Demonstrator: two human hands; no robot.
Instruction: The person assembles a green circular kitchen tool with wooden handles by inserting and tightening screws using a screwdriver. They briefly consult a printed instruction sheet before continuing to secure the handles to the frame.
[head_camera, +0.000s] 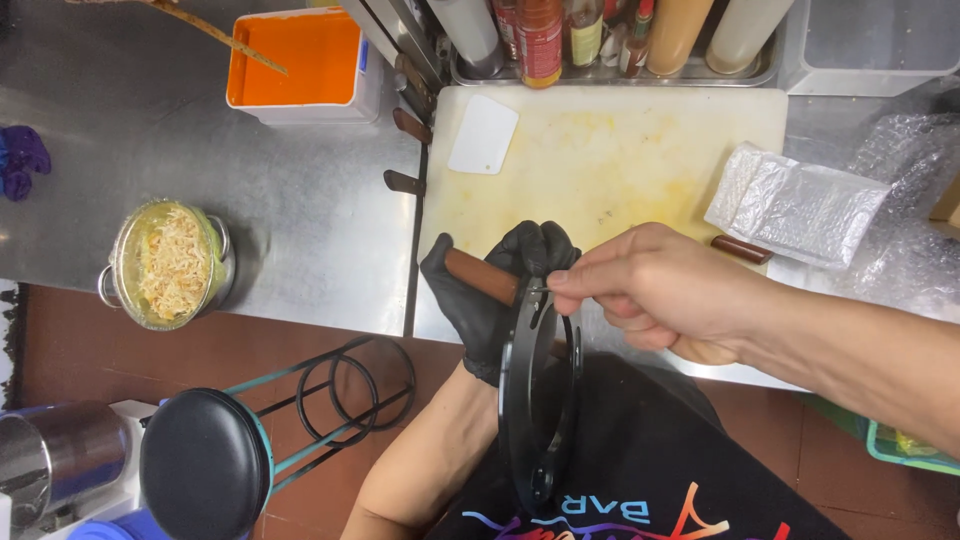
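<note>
At the far left of the steel counter (300, 220) stands a small metal pot (168, 264) filled with pale shredded food, and behind it an orange-lined white tub (300, 62). Below, on the floor side, a black round stool (205, 462) stands well apart from the work.

In the middle, the left hand (505, 290), in a black glove, is closed around the brown wooden handle (482, 276) of a tool whose flat black round metal plate (540, 400), with cut-out openings, hangs edge-on in front of the person's dark apron, just at the counter's near edge. The bare right hand (655, 290) pinches narrow at the plate's top rim, beside the handle; what it grips there is too small to tell. It looks like a fitting or adjusting step, calling for a fine, steady fingertip turn or pull.

Behind lies the stained white cutting board (620, 150) with a white plastic scraper (483, 135) on it, a foil pouch (800, 205) at its right, and sauce bottles (600, 35) at the back. Nothing crowds the hands.
</note>
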